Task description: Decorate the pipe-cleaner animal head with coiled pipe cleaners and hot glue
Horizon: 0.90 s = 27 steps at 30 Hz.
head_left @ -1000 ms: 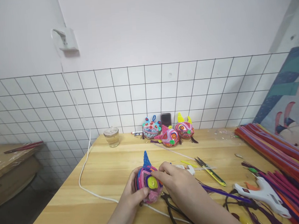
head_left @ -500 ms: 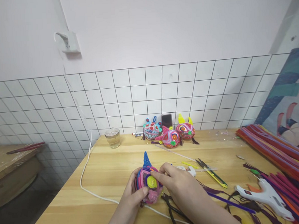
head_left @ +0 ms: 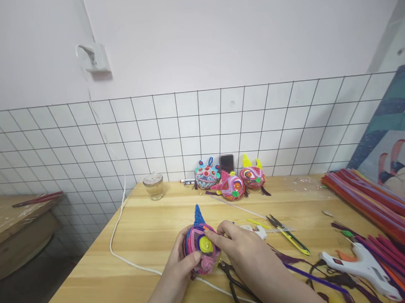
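My left hand [head_left: 178,267] is wrapped round the left side of a round pipe-cleaner ornament [head_left: 191,243], its thumb on the front. A blue horn [head_left: 198,215] stands up from the ornament's top. On the front are a yellow coil [head_left: 205,245] and a fuzzy pink lump [head_left: 207,264]. My right hand [head_left: 244,249] has its bent fingers pressed on the ornament's upper right, beside a short orange strip [head_left: 206,231] near the coil. Its other fingertips are hidden. Below that hand lie black-handled scissors [head_left: 233,284], partly covered by the arm.
Three finished-looking ornaments [head_left: 232,186] stand by the tiled wall. A glass cup [head_left: 154,186] is at the back left. Yellow-handled snips [head_left: 290,237], a white glue gun [head_left: 364,269] and bundled pipe cleaners [head_left: 373,205] lie to the right. A white cord [head_left: 134,264] crosses the table.
The view has shifted very slightly. Both hands and the ornament keep nearly the same position, with the right fingers still pressed by the orange strip.
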Each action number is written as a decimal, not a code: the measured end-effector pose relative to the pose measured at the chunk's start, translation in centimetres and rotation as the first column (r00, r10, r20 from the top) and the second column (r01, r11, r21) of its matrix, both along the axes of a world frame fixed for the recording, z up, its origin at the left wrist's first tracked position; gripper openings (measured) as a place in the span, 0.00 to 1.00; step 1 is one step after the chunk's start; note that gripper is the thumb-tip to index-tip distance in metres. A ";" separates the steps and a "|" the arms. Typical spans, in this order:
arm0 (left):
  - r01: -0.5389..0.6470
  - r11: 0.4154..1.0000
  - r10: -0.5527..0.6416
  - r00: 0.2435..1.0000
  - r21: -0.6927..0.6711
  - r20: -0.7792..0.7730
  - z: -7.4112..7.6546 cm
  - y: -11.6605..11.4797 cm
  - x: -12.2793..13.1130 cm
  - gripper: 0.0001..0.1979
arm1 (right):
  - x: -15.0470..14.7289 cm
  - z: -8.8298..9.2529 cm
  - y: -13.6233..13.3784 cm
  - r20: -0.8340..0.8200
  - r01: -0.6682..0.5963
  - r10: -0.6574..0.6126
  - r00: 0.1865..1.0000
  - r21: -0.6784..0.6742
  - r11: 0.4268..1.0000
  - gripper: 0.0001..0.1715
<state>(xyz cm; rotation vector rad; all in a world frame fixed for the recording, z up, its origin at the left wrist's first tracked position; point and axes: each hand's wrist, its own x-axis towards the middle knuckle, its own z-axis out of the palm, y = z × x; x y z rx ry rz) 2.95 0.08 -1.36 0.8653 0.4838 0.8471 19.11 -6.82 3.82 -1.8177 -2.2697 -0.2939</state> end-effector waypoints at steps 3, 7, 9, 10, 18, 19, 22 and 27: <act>-0.006 1.000 0.006 1.000 0.001 -0.011 0.0 0.0 -0.1 0.28 | 0.0 0.0 0.0 0.006 0.004 -0.004 1.000 -0.013 1.000 0.35; -0.011 1.000 0.011 1.000 0.010 -0.011 -0.1 0.1 0.0 0.27 | -0.1 0.2 0.0 -0.022 0.021 -0.023 0.999 -0.074 0.997 0.36; -0.003 1.000 0.003 1.000 0.011 -0.013 -0.3 0.2 0.0 0.27 | -0.1 0.5 0.0 -0.040 0.033 -0.038 0.998 -0.116 0.993 0.36; -0.002 1.000 0.002 1.000 0.012 -0.017 -0.3 0.2 0.0 0.27 | -0.2 0.7 0.0 -0.049 0.041 -0.048 0.998 -0.138 0.990 0.37; -0.014 1.000 0.014 0.999 0.004 -0.043 -0.4 0.3 -0.2 0.28 | -0.5 1.4 0.0 -0.082 0.047 -0.064 0.995 -0.191 0.980 0.37; -0.008 1.000 0.008 0.999 0.008 -0.032 -0.4 0.3 -0.2 0.28 | -0.5 1.4 0.0 -0.079 0.046 -0.062 0.995 -0.189 0.981 0.37; 0.011 1.000 -0.011 1.000 0.010 -0.001 -0.6 0.4 -0.1 0.26 | -0.4 1.1 0.0 -0.069 0.042 -0.055 0.996 -0.172 0.984 0.38; 0.025 1.000 -0.025 1.000 0.003 0.016 -0.4 0.3 0.0 0.24 | -0.4 1.0 -0.2 -0.050 0.037 -0.044 0.998 -0.127 0.991 0.37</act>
